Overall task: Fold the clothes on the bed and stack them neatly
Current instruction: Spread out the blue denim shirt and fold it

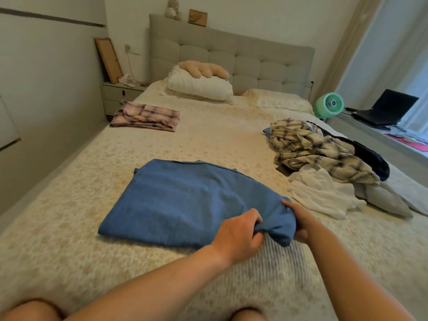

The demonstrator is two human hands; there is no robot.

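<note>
Blue garment (185, 200) on bed (208, 140); left hand (238, 235), right hand (298, 223) grip near corner.

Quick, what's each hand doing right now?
Left hand: grips the near corner of the blue garment.
Right hand: grips the same corner.

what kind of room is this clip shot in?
A home bedroom, almost certainly. A wide bed with a padded headboard and a pillow fills the view, a nightstand stands beside it, and laundry lies on the cover, including a blue garment both hands hold.
</note>
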